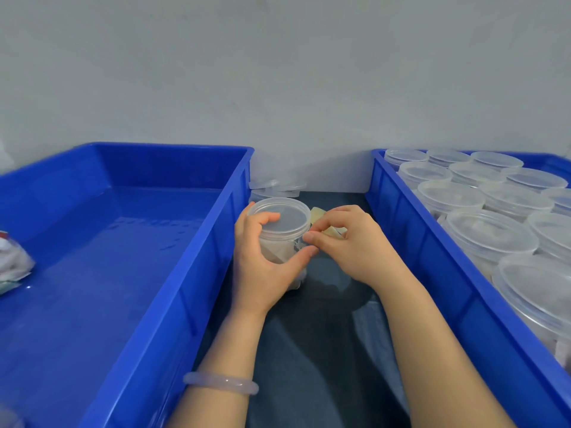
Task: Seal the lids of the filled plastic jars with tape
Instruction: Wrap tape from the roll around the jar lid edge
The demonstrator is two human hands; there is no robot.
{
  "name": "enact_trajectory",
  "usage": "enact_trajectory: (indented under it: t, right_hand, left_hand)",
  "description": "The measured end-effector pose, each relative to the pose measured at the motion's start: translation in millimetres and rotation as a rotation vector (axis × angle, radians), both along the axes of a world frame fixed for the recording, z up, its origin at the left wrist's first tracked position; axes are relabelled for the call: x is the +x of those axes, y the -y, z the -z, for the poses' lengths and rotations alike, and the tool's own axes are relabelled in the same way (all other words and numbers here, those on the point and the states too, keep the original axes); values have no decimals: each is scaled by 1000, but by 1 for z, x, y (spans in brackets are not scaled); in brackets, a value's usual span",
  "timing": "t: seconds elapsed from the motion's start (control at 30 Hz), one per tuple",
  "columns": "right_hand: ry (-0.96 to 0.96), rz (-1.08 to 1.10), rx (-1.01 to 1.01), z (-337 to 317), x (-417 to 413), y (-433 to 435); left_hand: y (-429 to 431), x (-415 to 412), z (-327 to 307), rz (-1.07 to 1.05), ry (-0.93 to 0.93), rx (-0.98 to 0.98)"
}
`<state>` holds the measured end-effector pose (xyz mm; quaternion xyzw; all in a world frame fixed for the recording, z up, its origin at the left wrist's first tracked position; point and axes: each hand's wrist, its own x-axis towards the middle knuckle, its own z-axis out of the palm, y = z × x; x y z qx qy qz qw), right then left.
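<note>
A clear plastic jar (285,222) with a lid and pale contents stands between the two blue bins. My left hand (262,261) grips it, fingers curled over the lid's edge and thumb against its side. My right hand (346,242) sits just right of the jar, holding a pale yellowish roll of tape (323,219), with fingertips pinched at the jar's side below the lid. Most of the roll is hidden behind the fingers.
The left blue bin (173,273) holds only a white packet (14,264) at its far left. The right blue bin (432,257) is packed with several lidded clear jars (488,233). More jars (272,186) stand behind the held one. A grey wall rises behind.
</note>
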<state>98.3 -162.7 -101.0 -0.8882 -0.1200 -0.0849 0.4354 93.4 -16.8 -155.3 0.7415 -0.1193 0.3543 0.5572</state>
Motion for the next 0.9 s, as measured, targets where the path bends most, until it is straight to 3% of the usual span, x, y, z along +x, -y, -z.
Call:
enact_trajectory:
  t: [0.33, 0.67, 0.9]
  right_hand:
    - [20, 10, 12, 3, 1, -3]
    - [-11, -27, -63, 1, 1, 7]
    - [-27, -30, -41, -2, 1, 16]
  left_hand:
    - [-3, 0, -1, -1, 7, -20]
    - [-11, 5, 1, -73, 61, 173]
    - [-14, 8, -2, -15, 78, 155]
